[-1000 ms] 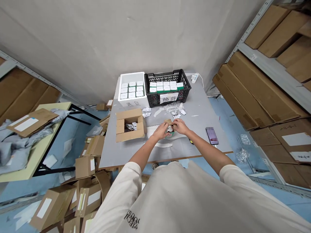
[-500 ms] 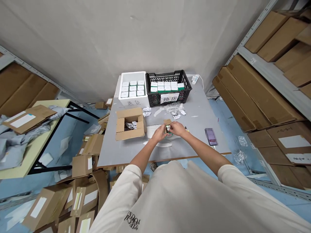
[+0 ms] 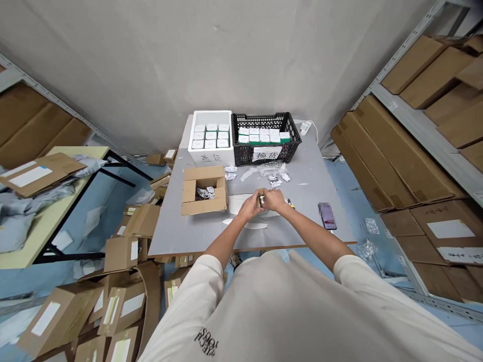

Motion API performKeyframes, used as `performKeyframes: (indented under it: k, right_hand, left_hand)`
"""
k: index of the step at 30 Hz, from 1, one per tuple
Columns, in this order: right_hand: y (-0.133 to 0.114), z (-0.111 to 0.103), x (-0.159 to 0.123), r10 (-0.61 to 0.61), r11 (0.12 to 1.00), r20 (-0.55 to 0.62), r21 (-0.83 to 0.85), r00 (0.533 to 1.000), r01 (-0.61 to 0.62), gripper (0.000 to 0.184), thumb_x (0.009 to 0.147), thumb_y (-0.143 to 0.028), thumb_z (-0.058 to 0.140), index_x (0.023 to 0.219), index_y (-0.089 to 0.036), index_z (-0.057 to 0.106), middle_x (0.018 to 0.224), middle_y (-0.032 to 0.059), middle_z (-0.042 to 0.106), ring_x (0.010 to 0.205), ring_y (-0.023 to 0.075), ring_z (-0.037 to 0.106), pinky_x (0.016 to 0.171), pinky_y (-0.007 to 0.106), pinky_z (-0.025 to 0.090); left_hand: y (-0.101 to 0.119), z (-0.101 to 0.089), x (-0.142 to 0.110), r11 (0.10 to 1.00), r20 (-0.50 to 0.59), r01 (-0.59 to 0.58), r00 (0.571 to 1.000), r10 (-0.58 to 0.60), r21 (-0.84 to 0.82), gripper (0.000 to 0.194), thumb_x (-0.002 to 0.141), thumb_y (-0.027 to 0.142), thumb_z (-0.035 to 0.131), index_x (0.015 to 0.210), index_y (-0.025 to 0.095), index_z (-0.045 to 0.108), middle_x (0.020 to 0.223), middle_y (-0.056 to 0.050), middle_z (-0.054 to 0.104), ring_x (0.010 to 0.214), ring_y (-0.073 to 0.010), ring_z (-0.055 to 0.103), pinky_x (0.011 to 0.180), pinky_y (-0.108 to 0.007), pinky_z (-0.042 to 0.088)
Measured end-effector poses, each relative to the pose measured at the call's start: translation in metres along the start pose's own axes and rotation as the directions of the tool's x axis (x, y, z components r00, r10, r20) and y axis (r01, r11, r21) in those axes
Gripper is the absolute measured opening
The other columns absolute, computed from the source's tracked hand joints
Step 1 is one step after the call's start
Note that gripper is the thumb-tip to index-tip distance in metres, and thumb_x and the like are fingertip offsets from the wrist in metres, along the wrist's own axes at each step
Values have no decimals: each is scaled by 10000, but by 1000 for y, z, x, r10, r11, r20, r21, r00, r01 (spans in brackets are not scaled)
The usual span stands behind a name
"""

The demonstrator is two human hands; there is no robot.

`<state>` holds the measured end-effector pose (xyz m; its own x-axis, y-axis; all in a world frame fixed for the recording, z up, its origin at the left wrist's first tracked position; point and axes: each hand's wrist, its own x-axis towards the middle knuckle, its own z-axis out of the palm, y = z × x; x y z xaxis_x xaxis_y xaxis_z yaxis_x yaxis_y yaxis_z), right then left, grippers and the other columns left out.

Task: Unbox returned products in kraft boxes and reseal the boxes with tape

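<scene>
1. The wall (image 3: pixel 158 65) behind is plain grey and the floor (image 3: pixel 88 241) blue, with taped cartons (image 3: pixel 121 254) heaped to the left and a loaded metal shelf (image 3: pixel 405 115) on the right.
2. In the middle stands a grey-topped table (image 3: pixel 302 173), where I see a person bending both bare hands over one small packet (image 3: pixel 260 201).
3. The left hand (image 3: pixel 248 208) is clamped on the near-left side of that packet, which sits low over the front half of the table, a bit of green showing beneath.
4. The right hand (image 3: pixel 274 199) curls against the packet's other side, fingers bent; I can't tell whether they pinch anything.
5. Left of the hands, an open cardboard box (image 3: pixel 194 207) holds crumpled paper (image 3: pixel 206 192).
6. Behind it, a white foam box (image 3: pixel 211 160) and a black plastic crate (image 3: pixel 290 153) stand side by side, both holding white-topped little boxes (image 3: pixel 264 134).
7. Clear plastic wrap (image 3: pixel 268 169) lies before the crate.
8. To the right are a yellow-and-black tool (image 3: pixel 290 202), partly hidden, and a phone (image 3: pixel 327 217).
</scene>
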<state>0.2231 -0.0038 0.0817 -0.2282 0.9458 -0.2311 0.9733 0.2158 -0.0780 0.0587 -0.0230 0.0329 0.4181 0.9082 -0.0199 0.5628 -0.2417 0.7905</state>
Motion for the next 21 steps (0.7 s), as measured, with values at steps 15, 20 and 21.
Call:
performKeyframes:
  k: [15,20,21]
  right_hand:
    - [31,-92,-27,32,827,-526,491,850,273,291,785,-329,636,1015,-245,477,933,22,589,785,192,553,733,309,427]
    - [38,-109,-22,95,748,-525,599,846,287,329,782,-355,676,1028,-256,481,871,-8,605,767,186,578,734,311,455]
    - [39,-110,-20,115,729,-522,622,845,286,335,784,-362,682,1035,-257,487,875,-9,612,769,186,590,735,314,465]
  left_hand:
    - [0,5,5,986,-65,-22,997,33,163,1221,724,287,829,1660,207,48,1419,-177,604,1337,-356,556,1130,-489,354]
    - [19,-6,1,988,-151,-11,988,34,155,1004,768,499,807,1601,267,296,1564,-162,453,1479,-368,392,1188,-527,271]
    - [25,-10,1,989,-174,-3,984,29,148,889,805,522,773,1560,270,378,1572,-157,438,1481,-369,384,1180,-524,288]
